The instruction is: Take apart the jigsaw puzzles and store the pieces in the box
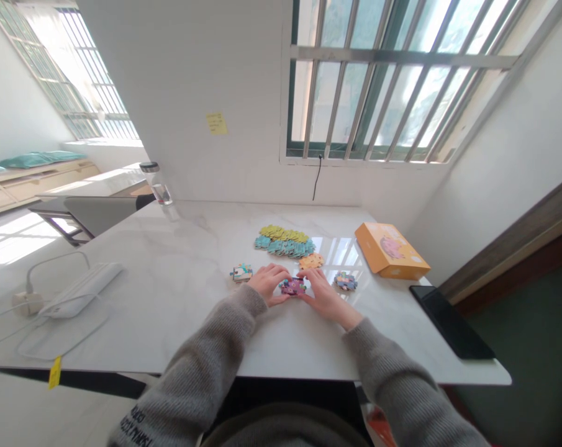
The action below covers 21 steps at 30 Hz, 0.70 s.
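Low over the white tabletop, both my hands close around a purple stack of jigsaw puzzle pieces (293, 286). My left hand (270, 284) grips its left side, thumb in front and fingers behind. On the right side, my right hand (321, 293) holds it the same way. A small pile of multicoloured pieces (241, 272) lies left of my left hand, and another pile (345, 281) sits right of my right hand. Just behind are orange pieces (311, 261), teal pieces (290, 248) and yellow-green pieces (283, 234) in overlapping rows.
An orange box (392, 251) stands at the right, with a black tablet-like slab (451, 321) in front of it. A white power strip (85, 290) with cables lies on the left of the table (169, 292). At the far left edge stands a clear bottle (158, 185).
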Each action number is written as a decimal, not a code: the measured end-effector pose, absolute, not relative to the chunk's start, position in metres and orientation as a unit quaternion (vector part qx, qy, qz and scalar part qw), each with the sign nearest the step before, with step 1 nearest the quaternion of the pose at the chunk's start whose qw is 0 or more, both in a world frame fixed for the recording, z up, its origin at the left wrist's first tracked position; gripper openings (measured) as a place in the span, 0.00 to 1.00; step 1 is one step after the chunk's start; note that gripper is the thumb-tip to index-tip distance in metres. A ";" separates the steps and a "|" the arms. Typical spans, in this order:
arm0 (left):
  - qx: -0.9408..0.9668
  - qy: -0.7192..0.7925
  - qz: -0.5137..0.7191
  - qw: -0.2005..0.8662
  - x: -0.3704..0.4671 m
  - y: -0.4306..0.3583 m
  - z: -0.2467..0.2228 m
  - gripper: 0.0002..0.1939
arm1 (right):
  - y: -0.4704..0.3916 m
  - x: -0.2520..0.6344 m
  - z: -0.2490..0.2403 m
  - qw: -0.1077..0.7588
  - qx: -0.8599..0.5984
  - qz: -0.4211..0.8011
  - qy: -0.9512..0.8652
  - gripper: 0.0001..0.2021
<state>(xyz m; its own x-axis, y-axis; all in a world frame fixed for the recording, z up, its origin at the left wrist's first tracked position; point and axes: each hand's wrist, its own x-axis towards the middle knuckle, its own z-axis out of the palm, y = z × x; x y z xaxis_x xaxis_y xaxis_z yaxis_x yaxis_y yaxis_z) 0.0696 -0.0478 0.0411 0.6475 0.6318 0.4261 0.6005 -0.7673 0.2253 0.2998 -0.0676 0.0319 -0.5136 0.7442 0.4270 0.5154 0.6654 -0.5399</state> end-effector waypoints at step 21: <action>0.886 0.292 0.360 0.017 0.076 -0.058 0.030 0.13 | -0.068 0.285 0.035 0.475 -0.370 0.364 -0.710 0.15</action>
